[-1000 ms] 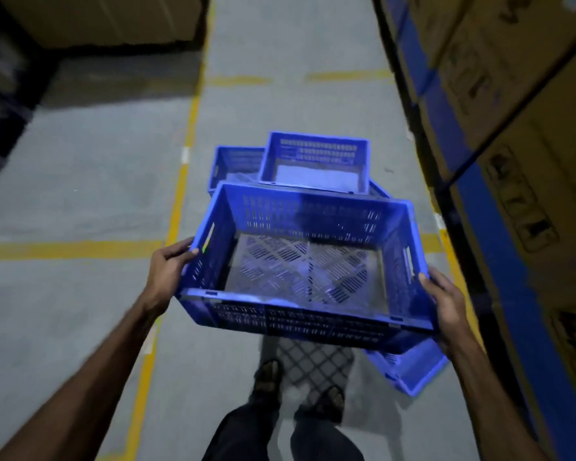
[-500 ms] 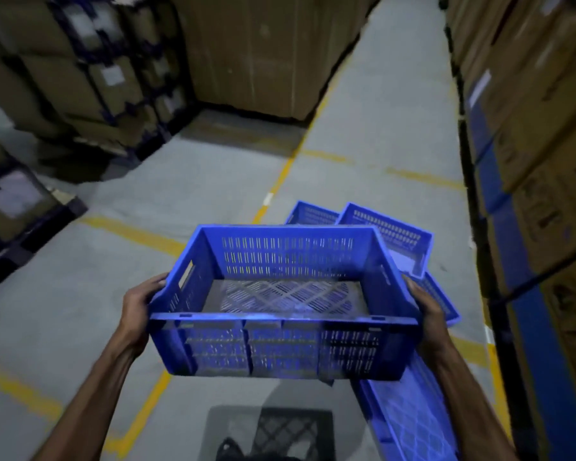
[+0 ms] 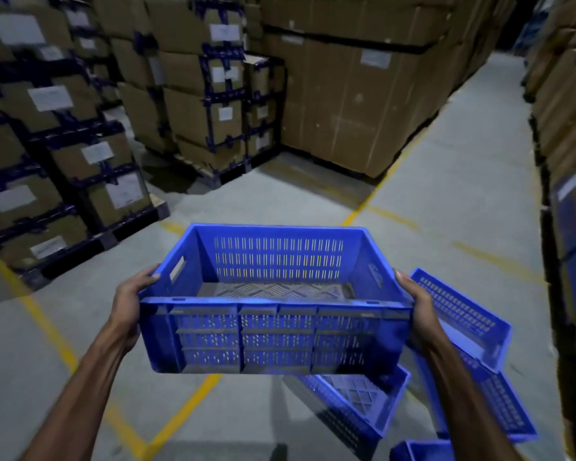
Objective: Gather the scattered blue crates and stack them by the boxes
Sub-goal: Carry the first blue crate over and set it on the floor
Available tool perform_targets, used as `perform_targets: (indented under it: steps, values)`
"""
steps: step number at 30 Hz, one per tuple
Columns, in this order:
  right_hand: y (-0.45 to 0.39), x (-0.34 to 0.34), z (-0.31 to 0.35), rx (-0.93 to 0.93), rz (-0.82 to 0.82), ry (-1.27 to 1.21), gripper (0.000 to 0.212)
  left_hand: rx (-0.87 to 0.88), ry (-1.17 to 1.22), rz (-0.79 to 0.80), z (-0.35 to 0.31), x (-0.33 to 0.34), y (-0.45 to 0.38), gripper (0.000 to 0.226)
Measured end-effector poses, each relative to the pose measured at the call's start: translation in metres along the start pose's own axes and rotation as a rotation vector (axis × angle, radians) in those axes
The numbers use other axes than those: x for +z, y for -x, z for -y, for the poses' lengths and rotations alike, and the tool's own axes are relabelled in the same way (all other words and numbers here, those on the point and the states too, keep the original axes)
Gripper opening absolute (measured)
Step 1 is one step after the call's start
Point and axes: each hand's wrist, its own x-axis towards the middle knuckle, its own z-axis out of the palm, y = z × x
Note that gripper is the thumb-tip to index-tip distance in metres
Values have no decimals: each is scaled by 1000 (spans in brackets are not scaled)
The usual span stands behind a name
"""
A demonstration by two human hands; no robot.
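I hold an empty blue slotted crate (image 3: 273, 334) level at waist height over the floor. My left hand (image 3: 128, 307) grips its left end by the handle slot and my right hand (image 3: 416, 311) grips its right end. More blue crates lie scattered on the floor to my lower right: one (image 3: 459, 307) just right of my right hand, one (image 3: 356, 404) under the held crate, one (image 3: 499, 404) beside my right forearm and a corner of another (image 3: 419, 450) at the bottom edge.
Pallets of strapped, labelled cardboard boxes (image 3: 90, 161) stand to the left. A tall wall of large cartons (image 3: 356, 81) stands ahead. Racks of boxes (image 3: 569, 161) line the right side. A grey aisle with yellow floor lines (image 3: 376, 191) runs ahead to the right.
I have raised the crate and turned left with it. The view has lifted from the floor crates to the box pallets; the floor crates now lie at my lower right.
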Motion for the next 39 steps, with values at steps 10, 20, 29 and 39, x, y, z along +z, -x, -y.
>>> perform_targets:
  steps: [10,20,29,39]
  values:
    - [-36,145,0,65,197,26,35,30,-14,-195,-27,-85,-24,31]
    - [-132,255,-16,106,489,66,46,5,50,-412,-25,-142,-50,36]
    - [-248,377,-17,190,704,91,41,34,116,-572,-55,-158,-118,35]
    - [-368,482,-16,214,829,169,37,51,223,-723,-59,-159,-200,44]
